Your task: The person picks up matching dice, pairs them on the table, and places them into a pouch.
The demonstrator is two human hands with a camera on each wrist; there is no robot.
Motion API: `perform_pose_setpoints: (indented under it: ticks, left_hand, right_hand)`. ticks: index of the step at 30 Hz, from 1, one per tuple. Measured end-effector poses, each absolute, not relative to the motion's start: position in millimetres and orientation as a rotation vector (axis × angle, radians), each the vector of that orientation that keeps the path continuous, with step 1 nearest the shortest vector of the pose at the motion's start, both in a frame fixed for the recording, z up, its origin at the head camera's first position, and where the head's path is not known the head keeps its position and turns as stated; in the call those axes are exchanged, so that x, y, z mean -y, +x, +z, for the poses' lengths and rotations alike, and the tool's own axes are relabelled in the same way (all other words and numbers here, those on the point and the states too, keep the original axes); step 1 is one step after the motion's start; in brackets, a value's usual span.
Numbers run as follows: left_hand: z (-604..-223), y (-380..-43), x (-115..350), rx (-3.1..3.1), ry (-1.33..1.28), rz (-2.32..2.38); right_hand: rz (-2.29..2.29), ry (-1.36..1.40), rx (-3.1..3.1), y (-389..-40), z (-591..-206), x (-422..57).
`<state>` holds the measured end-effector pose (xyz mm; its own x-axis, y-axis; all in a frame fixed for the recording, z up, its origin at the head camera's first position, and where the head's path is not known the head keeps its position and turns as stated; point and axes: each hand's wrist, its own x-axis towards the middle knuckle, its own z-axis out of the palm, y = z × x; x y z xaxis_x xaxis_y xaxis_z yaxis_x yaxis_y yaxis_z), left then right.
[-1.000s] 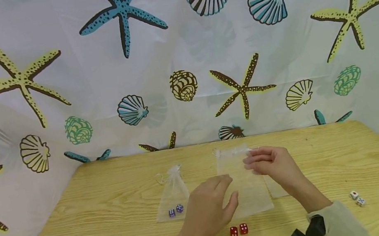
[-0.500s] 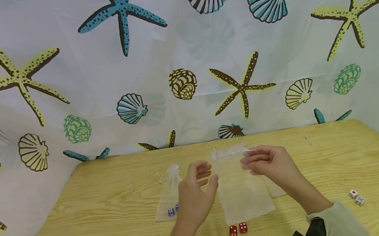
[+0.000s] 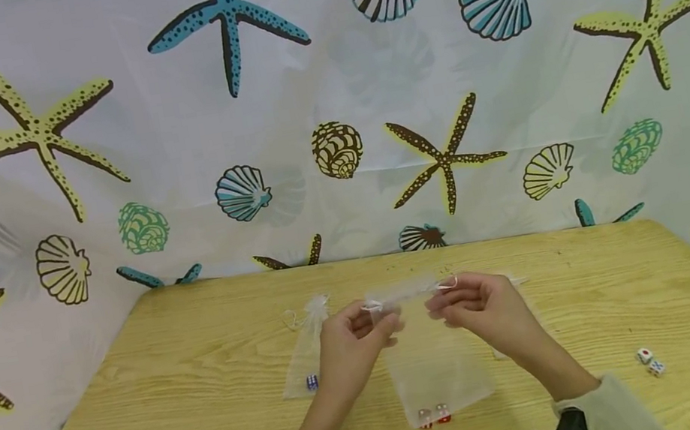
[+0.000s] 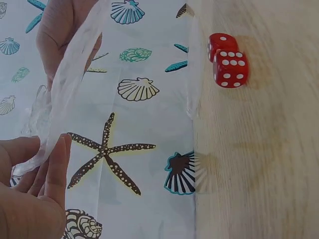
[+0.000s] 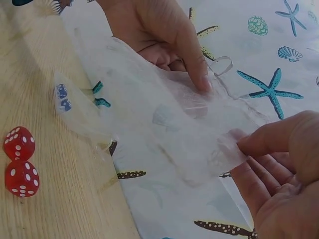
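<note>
A sheer white drawstring pouch (image 3: 439,370) hangs upright between my two hands. My left hand (image 3: 348,347) pinches its top left side between thumb and fingers. On the opposite side, my right hand (image 3: 484,309) pinches the top near the drawstring loop. The right wrist view shows the pouch's thin mesh (image 5: 164,124) stretched between both hands. Two red dice (image 4: 230,68) sit side by side on the table, and in the head view the pouch's bottom edge overlaps them.
A gathered pouch (image 3: 301,363) holding purple-blue dice (image 3: 312,382) lies left, partly behind my left hand. Another sheer pouch (image 3: 527,302) lies behind my right hand. Two white dice (image 3: 650,362) rest on the wooden table (image 3: 176,395) at right. A shell-and-starfish cloth (image 3: 317,212) surrounds the table.
My left hand has moved from over the pouch to its left top corner and taken hold there. The pouch has come up and nearer, its bottom edge now in front of the red dice.
</note>
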<state>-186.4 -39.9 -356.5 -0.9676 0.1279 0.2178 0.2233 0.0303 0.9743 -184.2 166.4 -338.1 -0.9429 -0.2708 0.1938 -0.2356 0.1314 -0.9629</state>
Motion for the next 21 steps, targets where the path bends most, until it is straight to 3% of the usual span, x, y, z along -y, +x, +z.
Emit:
perform_pose_setpoints:
  ticks: [12, 21]
  left_hand:
    - [-359.5, -185.5, 38.4, 2.209, -0.402, -1.873]
    - [-361.1, -178.7, 34.4, 2.227, -0.507, -1.454]
  right_hand:
    - [-1.894, -0.608, -2.437, -185.3, -338.2, -171.4]
    - [-1.881, -0.964, -2.640, -185.0, -337.4, -173.6]
